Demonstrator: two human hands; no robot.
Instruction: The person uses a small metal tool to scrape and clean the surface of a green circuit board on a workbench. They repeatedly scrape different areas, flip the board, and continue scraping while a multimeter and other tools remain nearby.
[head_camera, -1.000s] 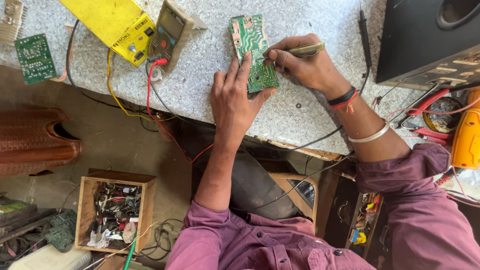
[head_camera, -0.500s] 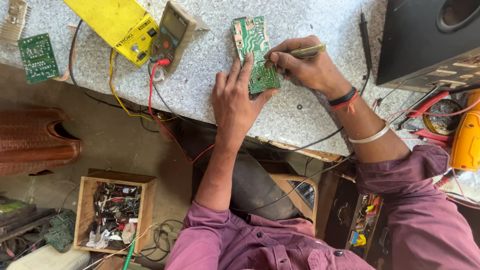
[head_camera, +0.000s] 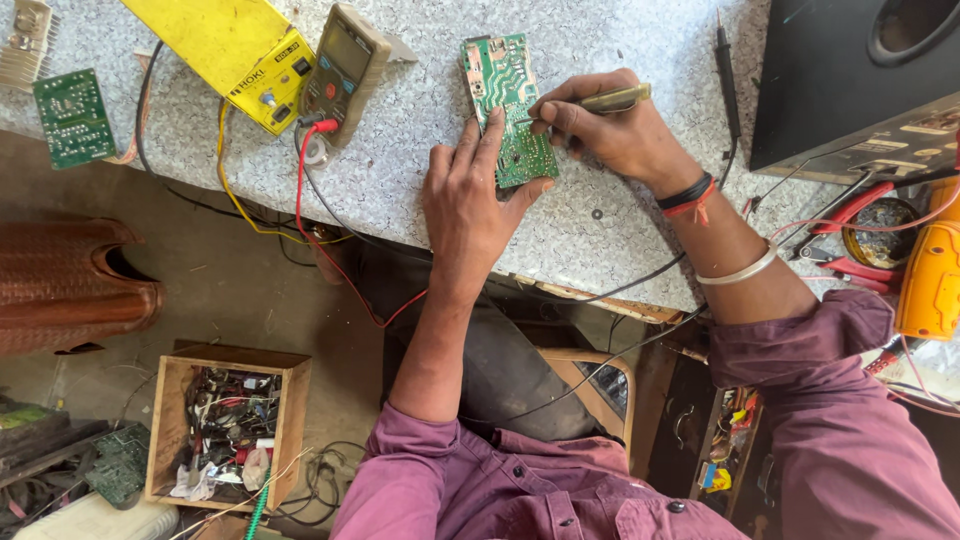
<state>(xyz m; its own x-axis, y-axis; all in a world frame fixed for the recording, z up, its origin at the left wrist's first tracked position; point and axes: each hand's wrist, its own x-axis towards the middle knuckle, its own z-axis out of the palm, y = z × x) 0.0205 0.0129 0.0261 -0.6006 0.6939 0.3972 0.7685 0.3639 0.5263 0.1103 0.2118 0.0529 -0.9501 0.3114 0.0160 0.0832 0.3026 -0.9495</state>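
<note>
A green circuit board (head_camera: 503, 92) lies on the speckled grey worktop (head_camera: 420, 160). My left hand (head_camera: 474, 200) lies flat with its fingers pressing the board's near end. My right hand (head_camera: 610, 130) grips a thin brass-coloured tool (head_camera: 608, 100) like a pen, its tip resting on the board near the middle. The right wrist carries a black and red band and a silver bangle.
A brown multimeter (head_camera: 343, 68) with red and black leads and a yellow meter (head_camera: 238, 52) sit at the back left. Another green board (head_camera: 73, 117) lies far left. A black speaker box (head_camera: 860, 80) stands right, with pliers and a solder tin. A wooden parts box (head_camera: 228, 428) sits on the floor.
Both hands and the board stay almost where they were. The tool tip shifts only slightly over the board.
</note>
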